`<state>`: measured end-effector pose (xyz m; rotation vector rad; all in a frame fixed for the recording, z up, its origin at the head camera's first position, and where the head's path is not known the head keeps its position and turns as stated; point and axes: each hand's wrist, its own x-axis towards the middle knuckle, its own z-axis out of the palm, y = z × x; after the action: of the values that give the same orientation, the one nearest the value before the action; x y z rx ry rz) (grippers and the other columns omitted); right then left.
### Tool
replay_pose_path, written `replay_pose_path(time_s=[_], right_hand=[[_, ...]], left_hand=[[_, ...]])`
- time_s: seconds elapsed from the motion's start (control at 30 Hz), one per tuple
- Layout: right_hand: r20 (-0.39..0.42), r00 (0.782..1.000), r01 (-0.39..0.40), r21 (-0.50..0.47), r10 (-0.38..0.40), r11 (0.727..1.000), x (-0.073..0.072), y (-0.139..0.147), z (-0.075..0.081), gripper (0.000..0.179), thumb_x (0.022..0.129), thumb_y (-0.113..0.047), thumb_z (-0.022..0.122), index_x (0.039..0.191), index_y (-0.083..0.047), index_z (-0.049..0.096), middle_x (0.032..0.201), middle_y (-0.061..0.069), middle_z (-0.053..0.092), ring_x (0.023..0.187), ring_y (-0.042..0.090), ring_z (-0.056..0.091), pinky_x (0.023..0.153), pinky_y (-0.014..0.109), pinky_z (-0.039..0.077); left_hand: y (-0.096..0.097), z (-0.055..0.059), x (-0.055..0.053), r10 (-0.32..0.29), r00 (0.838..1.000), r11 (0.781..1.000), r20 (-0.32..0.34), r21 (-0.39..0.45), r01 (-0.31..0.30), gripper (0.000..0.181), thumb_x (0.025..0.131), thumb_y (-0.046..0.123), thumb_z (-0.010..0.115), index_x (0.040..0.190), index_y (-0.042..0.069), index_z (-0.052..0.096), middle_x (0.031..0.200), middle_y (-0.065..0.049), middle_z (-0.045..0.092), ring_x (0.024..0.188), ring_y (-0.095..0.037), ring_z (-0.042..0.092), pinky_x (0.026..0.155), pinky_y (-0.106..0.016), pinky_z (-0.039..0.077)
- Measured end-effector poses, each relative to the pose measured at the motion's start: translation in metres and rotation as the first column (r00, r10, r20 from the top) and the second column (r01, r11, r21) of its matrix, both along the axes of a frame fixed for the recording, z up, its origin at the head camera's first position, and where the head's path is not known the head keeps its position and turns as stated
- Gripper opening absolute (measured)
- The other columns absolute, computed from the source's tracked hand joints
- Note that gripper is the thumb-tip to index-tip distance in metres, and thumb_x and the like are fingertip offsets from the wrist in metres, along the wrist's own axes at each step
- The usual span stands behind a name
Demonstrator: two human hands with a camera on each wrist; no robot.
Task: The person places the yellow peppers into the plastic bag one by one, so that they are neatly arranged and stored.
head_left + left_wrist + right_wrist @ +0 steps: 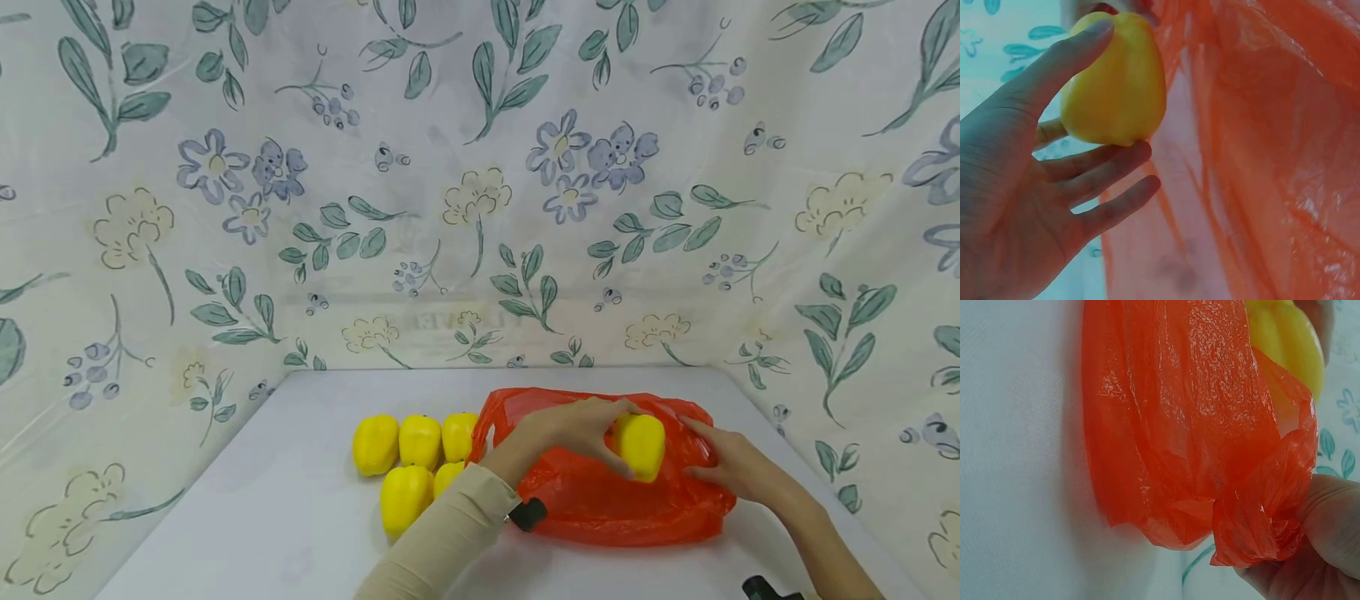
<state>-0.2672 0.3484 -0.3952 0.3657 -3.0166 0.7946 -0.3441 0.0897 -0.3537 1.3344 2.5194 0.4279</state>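
My left hand holds a yellow bell pepper between thumb and fingers, over the red plastic bag. In the left wrist view the thumb lies along the side of the pepper, with fingertips under its end. At the bag's right side, my right hand pinches a bunched part of the plastic, and the right wrist view shows the thumb against the gathered red film. Part of the pepper shows beyond the bag's edge there.
Several more yellow peppers stand grouped on the white table, left of the bag; my left forearm and the bag partly hide some. A floral curtain hangs behind the table and along both sides.
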Motion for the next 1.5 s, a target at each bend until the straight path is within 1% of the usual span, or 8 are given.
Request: replay_pose_path(time_s=[0.23,0.4,0.6,0.7,0.83,1.03,1.23,1.5], right_hand=[[0.0,1.0,-0.01,-0.012,0.01,1.0,0.0,0.0,0.001,0.08,0.08,-0.018,0.079,0.144,0.006,0.038,0.113,0.016,0.065,0.088,0.018,0.057,0.073,0.031,0.061],[-0.009,1.0,-0.009,0.003,0.009,1.0,0.001,-0.001,0.0,0.079,0.08,-0.018,0.079,0.143,0.007,0.039,0.113,0.017,0.065,0.089,0.018,0.058,0.073,0.032,0.061],[-0.008,1.0,-0.004,0.006,0.004,1.0,0.001,-0.002,0.0,0.081,0.08,-0.019,0.079,0.144,0.007,0.038,0.115,0.019,0.064,0.091,0.02,0.059,0.074,0.033,0.061],[0.001,1.0,0.002,0.001,-0.002,1.0,0.001,-0.002,0.0,0.081,0.08,-0.019,0.079,0.144,0.006,0.038,0.117,0.02,0.064,0.092,0.02,0.059,0.074,0.033,0.061],[0.026,1.0,0.011,-0.01,-0.011,1.0,0.001,-0.003,0.001,0.082,0.08,-0.019,0.079,0.145,0.005,0.037,0.117,0.019,0.064,0.091,0.019,0.058,0.074,0.033,0.061],[0.026,1.0,0.006,-0.03,-0.005,1.0,0.001,-0.003,0.001,0.081,0.08,-0.017,0.079,0.146,0.005,0.037,0.115,0.018,0.064,0.088,0.018,0.059,0.071,0.031,0.061],[0.012,1.0,-0.002,-0.022,0.003,1.0,0.002,-0.003,0.001,0.082,0.08,-0.018,0.079,0.146,0.005,0.036,0.118,0.021,0.063,0.091,0.02,0.059,0.072,0.032,0.061],[0.025,1.0,0.012,-0.027,-0.011,1.0,0.002,-0.004,0.002,0.083,0.08,-0.017,0.079,0.148,0.004,0.034,0.122,0.024,0.061,0.092,0.021,0.059,0.073,0.033,0.061]], left_hand=[[0.017,-0.015,-0.012,0.093,0.994,0.996,0.052,-0.004,-0.093,0.073,0.078,0.052,0.077,0.138,0.038,0.038,0.113,0.016,0.054,0.103,-0.004,0.05,0.083,-0.023,0.05],[0.026,-0.026,-0.017,0.138,0.988,0.99,0.074,-0.027,-0.136,0.075,0.078,0.053,0.077,0.14,0.038,0.037,0.114,0.014,0.054,0.104,-0.005,0.049,0.088,-0.025,0.05],[0.034,-0.034,-0.017,0.215,0.967,0.976,0.139,-0.015,-0.215,0.072,0.078,0.05,0.077,0.137,0.04,0.038,0.115,0.014,0.054,0.107,-0.007,0.048,0.09,-0.029,0.051],[0.036,-0.039,-0.017,0.192,0.955,0.975,0.226,0.066,-0.212,0.069,0.079,0.042,0.079,0.136,0.039,0.041,0.117,0.015,0.053,0.109,-0.006,0.047,0.088,-0.029,0.053],[0.037,-0.044,-0.018,0.155,0.948,0.969,0.277,0.143,-0.201,0.068,0.079,0.035,0.081,0.136,0.04,0.043,0.119,0.018,0.053,0.112,-0.005,0.046,0.088,-0.029,0.053],[0.038,-0.05,-0.019,0.214,0.951,0.959,0.225,0.134,-0.248,0.063,0.08,0.039,0.079,0.132,0.034,0.043,0.116,0.016,0.054,0.109,-0.005,0.047,0.091,-0.028,0.052],[0.042,-0.053,-0.018,0.264,0.942,0.949,0.208,0.117,-0.292,0.072,0.08,0.039,0.079,0.14,0.031,0.039,0.118,0.012,0.054,0.108,-0.007,0.048,0.095,-0.029,0.051],[0.046,-0.054,-0.014,0.321,0.934,0.941,0.155,0.062,-0.334,0.08,0.082,0.044,0.075,0.148,0.034,0.032,0.136,0.01,0.049,0.12,-0.011,0.045,0.104,-0.038,0.048]])
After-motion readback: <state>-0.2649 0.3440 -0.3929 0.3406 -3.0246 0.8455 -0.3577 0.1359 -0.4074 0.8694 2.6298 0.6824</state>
